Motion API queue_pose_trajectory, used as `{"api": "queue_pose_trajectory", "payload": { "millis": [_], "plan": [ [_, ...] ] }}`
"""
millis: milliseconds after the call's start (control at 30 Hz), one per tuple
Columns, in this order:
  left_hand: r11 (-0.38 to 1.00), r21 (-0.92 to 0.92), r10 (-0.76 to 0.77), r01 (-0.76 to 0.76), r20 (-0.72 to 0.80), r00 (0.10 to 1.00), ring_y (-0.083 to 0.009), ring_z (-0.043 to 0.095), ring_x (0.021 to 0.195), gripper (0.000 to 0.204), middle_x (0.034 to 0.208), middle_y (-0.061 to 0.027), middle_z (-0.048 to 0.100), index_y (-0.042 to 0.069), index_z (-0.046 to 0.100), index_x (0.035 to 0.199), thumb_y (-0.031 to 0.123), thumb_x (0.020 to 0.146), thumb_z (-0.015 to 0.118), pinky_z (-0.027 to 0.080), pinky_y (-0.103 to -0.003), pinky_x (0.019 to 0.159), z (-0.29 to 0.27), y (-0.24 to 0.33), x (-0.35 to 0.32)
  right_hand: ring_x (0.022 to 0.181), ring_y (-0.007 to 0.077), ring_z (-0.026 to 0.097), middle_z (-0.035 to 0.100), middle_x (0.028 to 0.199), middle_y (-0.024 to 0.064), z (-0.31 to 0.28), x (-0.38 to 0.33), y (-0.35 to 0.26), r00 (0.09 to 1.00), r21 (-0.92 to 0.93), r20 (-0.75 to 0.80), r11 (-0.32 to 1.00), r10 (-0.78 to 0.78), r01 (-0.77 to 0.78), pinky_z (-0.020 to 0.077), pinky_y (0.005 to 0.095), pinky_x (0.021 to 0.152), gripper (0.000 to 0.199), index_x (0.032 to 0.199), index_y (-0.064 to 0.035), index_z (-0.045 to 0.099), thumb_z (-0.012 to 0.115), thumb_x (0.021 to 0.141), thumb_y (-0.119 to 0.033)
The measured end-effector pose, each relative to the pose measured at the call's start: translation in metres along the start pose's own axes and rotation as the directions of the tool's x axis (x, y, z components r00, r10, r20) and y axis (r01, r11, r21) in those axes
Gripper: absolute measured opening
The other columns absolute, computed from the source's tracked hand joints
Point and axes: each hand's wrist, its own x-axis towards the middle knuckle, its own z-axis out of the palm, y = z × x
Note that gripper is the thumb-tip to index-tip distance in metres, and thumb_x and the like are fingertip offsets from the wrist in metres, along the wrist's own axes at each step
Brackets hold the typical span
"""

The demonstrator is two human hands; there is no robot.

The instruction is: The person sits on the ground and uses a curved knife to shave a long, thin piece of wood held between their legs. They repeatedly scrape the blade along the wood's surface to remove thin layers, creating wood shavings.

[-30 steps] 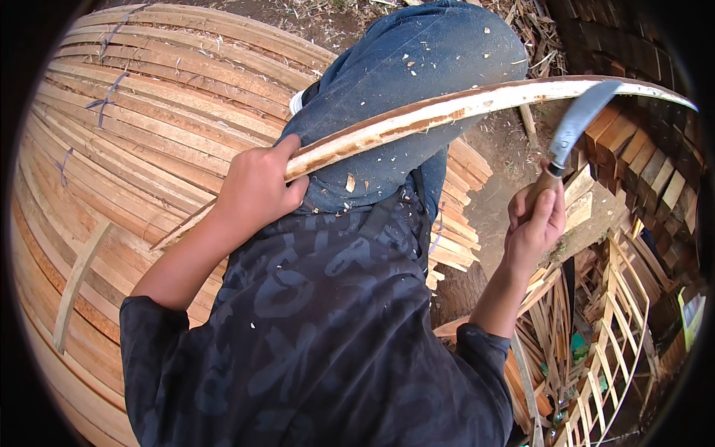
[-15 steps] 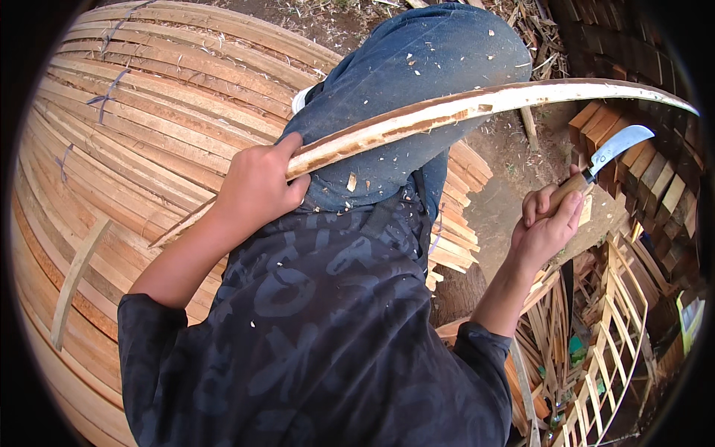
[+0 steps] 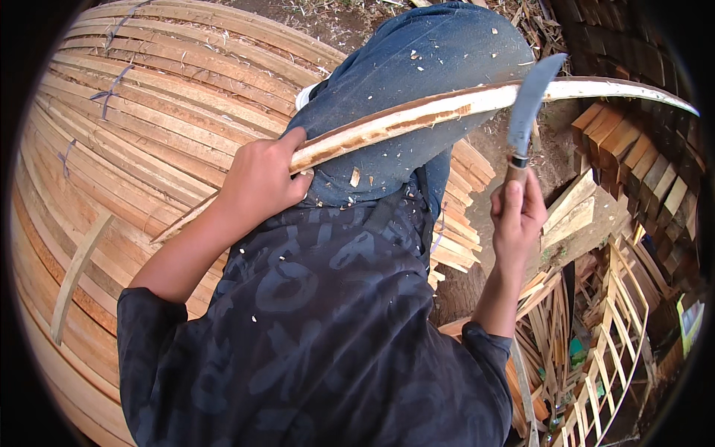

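Observation:
A long wooden strip (image 3: 424,118), pale with brown patches along its side, lies across my jeans-covered thigh and reaches to the far right. Near my lap, my left hand (image 3: 262,173) is closed around it, and the strip's tail end shows again beside my left forearm. My right hand (image 3: 519,214) grips the wooden handle of a knife (image 3: 530,108) with a broad, curved blade. The blade points upward and overlaps the strip just beyond my knee; whether it touches the wood I cannot tell. Small wood chips are scattered on my jeans and dark shirt.
Bundled wooden strips (image 3: 141,141), bound with thin ties, spread beneath me and to my left. Stacked wooden blocks (image 3: 648,160) stand at the far right. A slatted wooden frame (image 3: 607,350) and loose sticks (image 3: 547,331) lie at the lower right. Shavings litter the ground (image 3: 313,18).
My right hand has swung left and the knife has turned more upright, its blade now in front of the strip. My left hand and the strip have hardly moved.

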Motion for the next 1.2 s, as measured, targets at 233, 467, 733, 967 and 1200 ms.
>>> {"api": "queue_pose_trajectory", "payload": {
  "millis": [233, 467, 733, 967, 1200],
  "plan": [
    [0.998, -0.020, -0.054, 0.054, 0.019, 0.998, -0.0421, 0.062, 0.069, 0.038, 0.069, -0.0253, 0.061, -0.004, 0.059, 0.102, 0.012, 0.068, 0.067, 0.050, -0.046, 0.064, 0.001, 0.002, -0.005, 0.069, 0.0122, 0.062, 0.067, 0.084, 0.0096, 0.010, -0.019, 0.002, 0.993, -0.083, 0.114, 0.996, -0.004, 0.013, 0.0481, 0.0255, 0.065, 0.033, 0.120, 0.0031, 0.059, 0.062, 0.090, -0.010],
    [0.980, -0.184, -0.059, 0.075, 0.090, 0.994, -0.0437, 0.060, 0.067, 0.026, 0.064, -0.0250, 0.058, -0.003, 0.059, 0.089, 0.013, 0.069, 0.066, 0.049, -0.047, 0.064, -0.007, 0.001, 0.002, 0.057, 0.0094, 0.055, 0.063, 0.074, 0.0070, -0.010, -0.002, -0.011, 0.995, 0.308, -0.037, 0.949, 0.089, -0.073, 0.0431, 0.0190, 0.051, 0.033, 0.121, 0.0038, 0.055, 0.061, 0.092, -0.009],
    [0.923, -0.348, -0.031, 0.167, 0.367, 0.930, -0.0245, 0.060, 0.063, 0.027, 0.068, -0.0194, 0.061, -0.007, 0.061, 0.090, 0.012, 0.072, 0.061, 0.049, -0.037, 0.065, -0.019, -0.006, 0.014, 0.055, 0.0085, 0.051, 0.056, 0.066, 0.0043, 0.037, 0.008, -0.020, 0.916, -0.049, -0.364, 0.986, -0.168, 0.161, 0.0398, 0.0236, 0.052, 0.023, 0.109, -0.0011, 0.052, 0.062, 0.091, -0.010],
    [0.957, -0.279, -0.010, 0.082, 0.251, 0.968, -0.0364, 0.067, 0.073, 0.041, 0.075, -0.0247, 0.065, -0.008, 0.062, 0.100, 0.029, 0.083, 0.070, 0.051, -0.038, 0.067, -0.019, 0.021, 0.003, 0.054, 0.0276, 0.059, 0.059, 0.064, 0.0085, 0.057, -0.013, -0.016, 0.897, -0.536, -0.120, 0.788, -0.425, 0.302, 0.0461, 0.0361, 0.049, 0.025, 0.082, -0.0061, 0.055, 0.072, 0.083, -0.025],
    [0.956, -0.295, 0.039, -0.011, 0.091, 0.995, -0.0405, 0.066, 0.067, 0.039, 0.068, -0.0261, 0.062, -0.007, 0.060, 0.088, 0.031, 0.086, 0.068, 0.049, -0.040, 0.058, -0.002, 0.014, -0.003, 0.053, 0.0287, 0.059, 0.058, 0.062, 0.0064, 0.008, 0.010, -0.009, 0.872, -0.834, -0.124, 0.525, -0.473, 0.166, 0.0461, 0.0387, 0.048, 0.035, 0.074, -0.0109, 0.049, 0.063, 0.088, -0.040]
  ]
}}
